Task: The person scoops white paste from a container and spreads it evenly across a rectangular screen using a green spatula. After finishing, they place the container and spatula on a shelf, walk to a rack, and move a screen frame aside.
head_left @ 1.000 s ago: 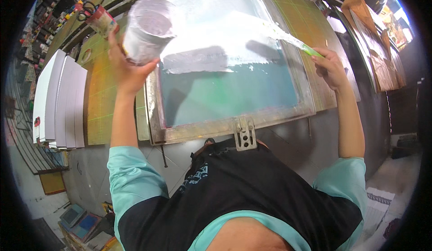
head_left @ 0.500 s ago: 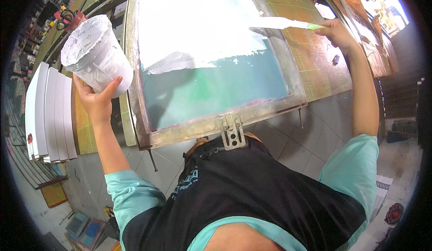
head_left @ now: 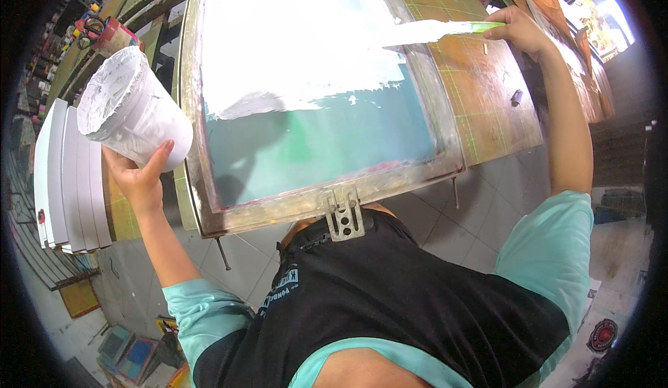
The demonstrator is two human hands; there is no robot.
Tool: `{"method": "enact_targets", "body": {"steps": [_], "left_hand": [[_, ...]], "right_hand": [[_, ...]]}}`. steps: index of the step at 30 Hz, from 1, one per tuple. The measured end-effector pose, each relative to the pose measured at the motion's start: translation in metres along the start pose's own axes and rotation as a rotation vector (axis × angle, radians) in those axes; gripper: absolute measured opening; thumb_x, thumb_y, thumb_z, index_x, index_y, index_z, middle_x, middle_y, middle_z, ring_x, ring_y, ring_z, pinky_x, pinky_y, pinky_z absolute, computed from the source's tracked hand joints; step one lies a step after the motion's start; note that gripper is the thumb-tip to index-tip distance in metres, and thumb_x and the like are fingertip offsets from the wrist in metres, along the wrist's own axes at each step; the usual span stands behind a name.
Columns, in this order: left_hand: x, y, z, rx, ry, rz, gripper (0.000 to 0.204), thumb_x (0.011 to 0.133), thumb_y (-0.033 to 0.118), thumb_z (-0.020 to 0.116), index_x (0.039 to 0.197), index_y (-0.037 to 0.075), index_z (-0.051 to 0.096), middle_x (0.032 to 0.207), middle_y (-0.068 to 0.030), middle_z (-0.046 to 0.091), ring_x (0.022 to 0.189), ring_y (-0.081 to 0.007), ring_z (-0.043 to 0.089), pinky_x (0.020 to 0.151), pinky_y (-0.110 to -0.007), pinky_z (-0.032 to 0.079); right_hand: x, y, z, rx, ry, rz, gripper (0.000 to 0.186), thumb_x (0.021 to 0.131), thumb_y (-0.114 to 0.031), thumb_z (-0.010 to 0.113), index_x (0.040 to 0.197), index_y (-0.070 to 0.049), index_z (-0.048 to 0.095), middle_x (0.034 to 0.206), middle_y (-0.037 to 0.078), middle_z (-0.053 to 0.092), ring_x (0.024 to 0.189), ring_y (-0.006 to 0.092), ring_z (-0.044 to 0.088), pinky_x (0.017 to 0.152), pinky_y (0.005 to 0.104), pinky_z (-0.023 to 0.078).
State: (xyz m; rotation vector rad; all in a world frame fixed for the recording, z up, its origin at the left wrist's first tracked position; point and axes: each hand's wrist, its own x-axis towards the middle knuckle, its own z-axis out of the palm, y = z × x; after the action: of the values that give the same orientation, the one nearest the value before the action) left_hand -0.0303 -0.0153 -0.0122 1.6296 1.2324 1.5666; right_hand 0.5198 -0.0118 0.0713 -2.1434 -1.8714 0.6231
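Note:
My left hand (head_left: 142, 179) is wrapped round the lower part of a white plastic tub (head_left: 142, 120), tilted to the left, its inside smeared with white ink. With my right hand (head_left: 518, 32) I grip the green handle of a spatula (head_left: 424, 33), its blade coated white. The blade lies over the right part of a framed printing screen (head_left: 438, 120); whether it touches the mesh I cannot tell. Thick white ink (head_left: 292, 47) covers the far part of the mesh, ending in a ragged edge. Nearer me the bare mesh (head_left: 320, 144) shows blue-green with a green patch.
A metal hinge bracket (head_left: 344, 215) sticks out from the frame's near edge. Stacked white boards (head_left: 69, 179) stand at the left. Scissors (head_left: 90, 32) rest in a red container (head_left: 115, 38) behind the tub. A small dark object (head_left: 516, 98) lies on the gridded board (head_left: 480, 103) at right.
The tub has moved slightly left and nearer me. My right hand and the spatula have shifted a little, the blade lying slightly farther left. The whole view has shifted slightly too.

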Motion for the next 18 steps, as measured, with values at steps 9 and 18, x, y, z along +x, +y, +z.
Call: {"method": "enact_targets", "body": {"steps": [9,18], "left_hand": [[-0.011,-0.004,0.004,0.019,0.026,-0.013,0.084,0.055,-0.006,0.073,0.127,0.002,0.03,0.121,-0.0095,0.041,0.113,-0.0212,0.041,0.097,-0.034,0.032],[-0.02,0.001,0.003,0.041,0.057,-0.02,0.081,0.056,-0.007,0.072,0.126,0.002,0.031,0.119,-0.0092,0.043,0.111,-0.021,0.042,0.096,-0.033,0.033]], "right_hand": [[0.037,0.015,-0.011,-0.1,-0.069,-0.054,0.022,0.069,-0.009,0.065,0.087,0.002,0.065,0.075,0.002,0.06,0.069,0.0086,0.051,0.065,0.023,0.04],[0.049,0.007,-0.003,-0.095,-0.134,-0.061,0.02,0.069,-0.011,0.066,0.086,0.0,0.065,0.061,-0.002,0.05,0.055,0.0061,0.042,0.049,0.0224,0.033]]}}
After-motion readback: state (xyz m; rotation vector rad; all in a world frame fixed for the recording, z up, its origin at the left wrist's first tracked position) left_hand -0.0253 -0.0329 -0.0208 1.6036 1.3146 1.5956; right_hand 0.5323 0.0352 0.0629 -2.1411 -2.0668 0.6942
